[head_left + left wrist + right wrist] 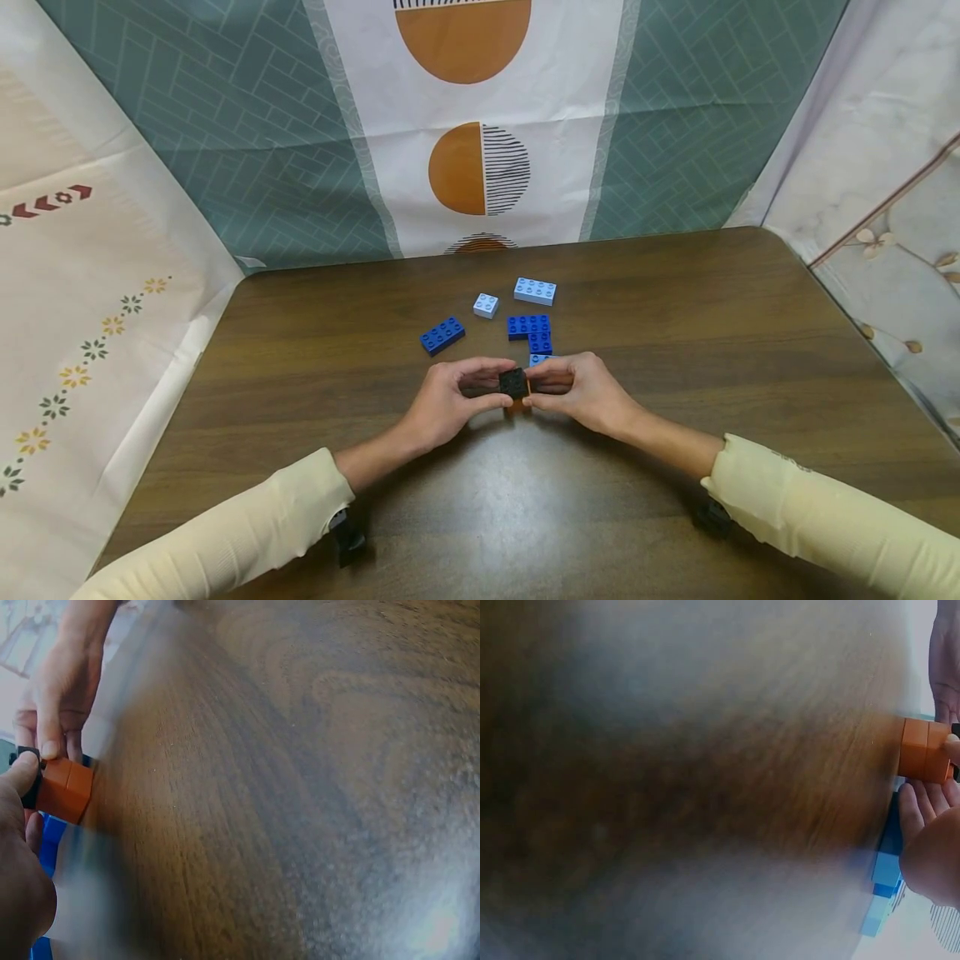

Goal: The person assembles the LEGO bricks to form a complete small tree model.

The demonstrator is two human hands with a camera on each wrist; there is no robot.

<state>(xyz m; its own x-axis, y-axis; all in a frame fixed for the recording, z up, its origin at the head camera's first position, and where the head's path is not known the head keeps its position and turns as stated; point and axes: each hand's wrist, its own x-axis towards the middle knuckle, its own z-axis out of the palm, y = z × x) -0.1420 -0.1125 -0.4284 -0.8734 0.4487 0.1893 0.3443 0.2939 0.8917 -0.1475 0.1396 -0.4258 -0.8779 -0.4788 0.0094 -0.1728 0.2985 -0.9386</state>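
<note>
Brown wood-grain surface [285,367] with blue bricks [535,292].
Two pale bricks [486,306] lie farthest; nearer, one dark brick [442,336] lies left of a dark cluster [528,326].

The bench [712,317] has a brown wood-grain surface with rounded far corners. Behind it hangs a green rear cloth [247,108] with a white central panel [566,150] bearing orange and striped semicircles. Left: cream cloth [67,308], floral motifs. Right: pale cloth [870,142], branch print.

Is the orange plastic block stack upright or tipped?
Upright: the orange stack stands with its seam parallel to the brown wooden tabletop.
</note>
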